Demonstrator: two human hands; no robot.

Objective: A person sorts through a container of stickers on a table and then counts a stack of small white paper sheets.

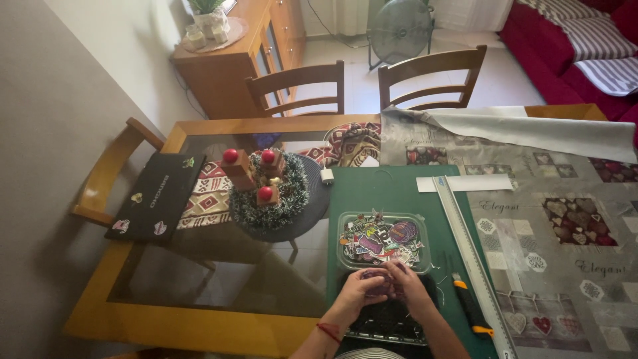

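My left hand (359,291) and my right hand (407,287) meet over the green cutting mat (392,189), fingers pinched together on a small purple sticker-like piece (380,279). Just beyond them stands a clear plastic tray (383,240) heaped with several colourful stickers. Under my wrists lies a dark, grid-patterned object (389,322), partly hidden by my arms. A red cord circles my left wrist.
A long metal ruler (473,262) and an orange-and-black utility knife (470,304) lie right of my hands. A patterned oilcloth (565,219) covers the table's right side. A candle wreath (267,189), a black laptop (158,196) and two chairs stand beyond on the glass table (219,279).
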